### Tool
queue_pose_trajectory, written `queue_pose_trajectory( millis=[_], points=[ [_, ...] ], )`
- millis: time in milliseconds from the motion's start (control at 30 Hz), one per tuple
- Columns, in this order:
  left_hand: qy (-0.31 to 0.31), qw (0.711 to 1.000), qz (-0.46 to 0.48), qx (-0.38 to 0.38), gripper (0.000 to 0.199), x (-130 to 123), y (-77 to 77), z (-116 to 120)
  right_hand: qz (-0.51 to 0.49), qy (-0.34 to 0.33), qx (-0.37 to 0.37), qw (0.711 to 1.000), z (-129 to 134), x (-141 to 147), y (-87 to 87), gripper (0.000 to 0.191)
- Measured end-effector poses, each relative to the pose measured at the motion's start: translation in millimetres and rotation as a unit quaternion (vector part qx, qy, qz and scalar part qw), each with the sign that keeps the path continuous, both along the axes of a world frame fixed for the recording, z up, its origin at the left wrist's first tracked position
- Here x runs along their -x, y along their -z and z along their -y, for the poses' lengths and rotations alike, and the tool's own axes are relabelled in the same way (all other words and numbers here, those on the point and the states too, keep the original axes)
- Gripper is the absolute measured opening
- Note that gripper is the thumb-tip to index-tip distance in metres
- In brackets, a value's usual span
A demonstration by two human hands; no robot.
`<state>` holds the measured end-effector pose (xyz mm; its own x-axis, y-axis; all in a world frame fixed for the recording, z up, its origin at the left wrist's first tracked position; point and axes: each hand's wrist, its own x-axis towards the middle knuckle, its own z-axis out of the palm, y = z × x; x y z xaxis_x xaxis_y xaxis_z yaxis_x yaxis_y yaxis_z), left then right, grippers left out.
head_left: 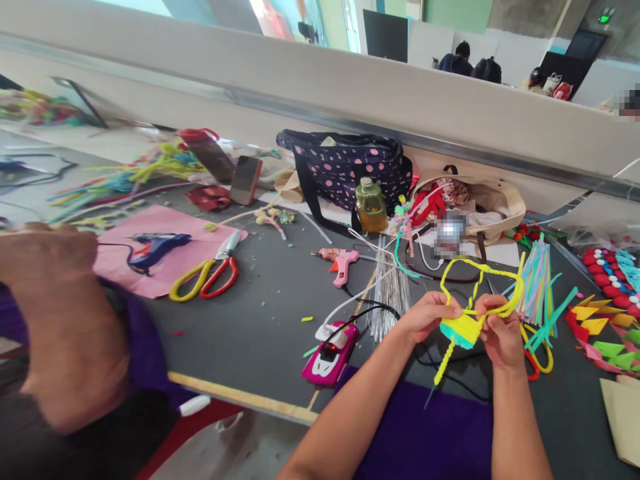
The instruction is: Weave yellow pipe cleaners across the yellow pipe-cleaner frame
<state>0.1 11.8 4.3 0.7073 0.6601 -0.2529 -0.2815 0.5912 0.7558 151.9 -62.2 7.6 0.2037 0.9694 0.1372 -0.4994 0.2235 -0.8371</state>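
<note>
Yellow craft (463,330) is held above the table (280,343), pinched at opposite sides by the fingertips (451,311) of left hand (429,316) and right hand (503,331), apparently so it is steadied while its stem (444,363) hangs free.

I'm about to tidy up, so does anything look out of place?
Mildly: a yellow scrap and a red scrap litter the dark tabletop, and the pink glue gun lies directly on it, while the blue gun has pink paper underneath.

Bright, diffuse light; soft shadows; co-worker's arm (75,340) and left edge blurred, stretched; small patches pixelated
</note>
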Motion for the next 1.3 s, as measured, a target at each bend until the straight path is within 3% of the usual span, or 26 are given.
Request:
queue_pose_trajectory(
  millis=[100,233,333,500,700,967,1100,1300],
  points=[
    [0.031,0.999,0.015,0.014,0.03,0,2.2,1,-0.02,-0.042,-0.035,0.998,2,1,-0.4,0.017],
    [0.079,0.995,0.045,0.036,0.032,-1,6.1,3,-0.041,-0.107,-0.076,0.991,4,-2,0.1,0.02],
    [0.1,0.993,0.058,0.032,0.033,-1,6.6,4,-0.047,-0.116,-0.073,0.989,6,-3,0.7,0.018],
    [0.068,0.996,0.05,0.01,0.034,0,3.3,5,-0.081,-0.019,-0.01,0.997,3,0,-2.1,0.021],
    [-0.075,0.997,0.01,-0.02,0.036,-3,5.1,-1,-0.02,0.112,0.028,0.993,-7,6,-3.4,0.023],
    [-0.218,0.97,-0.038,-0.098,0.033,-11,2.7,-1,0.069,0.276,0.064,0.956,-17,13,3.3,0.023],
    [-0.239,0.962,-0.048,-0.122,0.028,-12,-0.8,2,0.103,0.298,0.044,0.948,-17,16,2.1,0.02],
    [-0.226,0.964,-0.05,-0.13,0.026,-10,0.1,2,0.137,0.247,0.098,0.954,-19,12,10.2,0.029]
  ],
)
